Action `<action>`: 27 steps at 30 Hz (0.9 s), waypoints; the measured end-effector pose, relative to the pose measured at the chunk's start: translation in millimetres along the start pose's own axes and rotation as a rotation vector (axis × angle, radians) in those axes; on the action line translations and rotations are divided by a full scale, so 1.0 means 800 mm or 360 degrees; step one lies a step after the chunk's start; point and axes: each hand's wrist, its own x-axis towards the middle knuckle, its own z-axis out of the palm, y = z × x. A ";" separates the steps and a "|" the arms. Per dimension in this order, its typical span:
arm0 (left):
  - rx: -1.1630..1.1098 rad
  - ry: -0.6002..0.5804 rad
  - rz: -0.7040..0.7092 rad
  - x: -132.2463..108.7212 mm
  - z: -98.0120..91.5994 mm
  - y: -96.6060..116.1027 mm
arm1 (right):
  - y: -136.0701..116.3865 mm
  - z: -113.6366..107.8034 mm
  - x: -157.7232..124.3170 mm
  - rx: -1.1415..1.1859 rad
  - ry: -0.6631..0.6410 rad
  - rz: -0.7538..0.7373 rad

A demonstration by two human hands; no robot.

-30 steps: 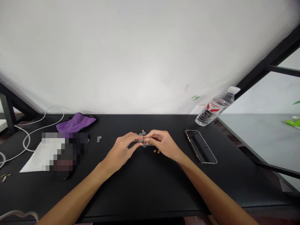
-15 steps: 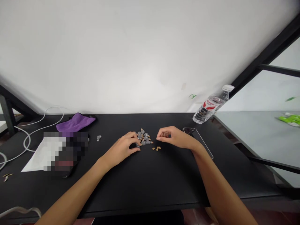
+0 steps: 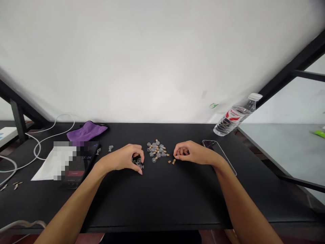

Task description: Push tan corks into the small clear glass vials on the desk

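My left hand (image 3: 127,158) curls over a few tiny glass bottles (image 3: 139,163) on the black table. Its thumb and fingers are apart, with the bottles showing in the gap. To its right lies a loose pile of several tiny glass bottles (image 3: 157,149), many with cork stoppers in their necks. Right of the pile, the thumb and fingertips of my right hand (image 3: 189,152) are pinched together at a small cork stopper (image 3: 174,160). Another small cork (image 3: 169,162) lies just beside it on the table.
A water bottle (image 3: 235,117) leans at the back right, near a flat phone-like object (image 3: 218,149). On the left are a purple cloth (image 3: 87,131), a phone (image 3: 76,174), white paper (image 3: 48,166), a white cable (image 3: 38,149) and two stray glass bottles (image 3: 110,148).
My left hand has moved left, away from the pile, and bottles now show inside its curve. My right hand has come down slightly to the corks. The view has shifted a little.
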 end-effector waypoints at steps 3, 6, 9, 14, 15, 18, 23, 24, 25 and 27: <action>0.0043 -0.0035 -0.0001 -0.001 0.002 -0.001 | -0.003 0.002 0.002 0.0103 0.0216 -0.0096; -0.0027 0.0122 0.0085 0.005 0.012 0.005 | -0.009 0.010 0.007 0.0223 0.0404 -0.0219; -0.0304 0.0438 0.0157 0.017 0.027 0.014 | -0.019 0.023 0.012 0.0356 0.0473 -0.0347; -0.0841 0.0822 0.0176 0.032 0.049 0.031 | -0.030 0.043 0.018 0.0531 0.0453 -0.0501; -0.0897 0.0857 0.0179 0.033 0.051 0.033 | -0.031 0.046 0.020 0.0554 0.0461 -0.0525; -0.0983 0.0895 0.0188 0.034 0.053 0.036 | -0.033 0.054 0.023 0.0622 0.0508 -0.0605; -0.1040 0.0894 0.0175 0.033 0.055 0.037 | -0.037 0.060 0.026 0.0658 0.0556 -0.0646; -0.1045 0.0897 0.0176 0.033 0.055 0.038 | -0.038 0.061 0.026 0.0649 0.0558 -0.0642; -0.1052 0.0900 0.0177 0.033 0.056 0.038 | -0.038 0.061 0.026 0.0638 0.0559 -0.0636; -0.1062 0.0903 0.0179 0.033 0.056 0.039 | -0.038 0.061 0.026 0.0615 0.0565 -0.0632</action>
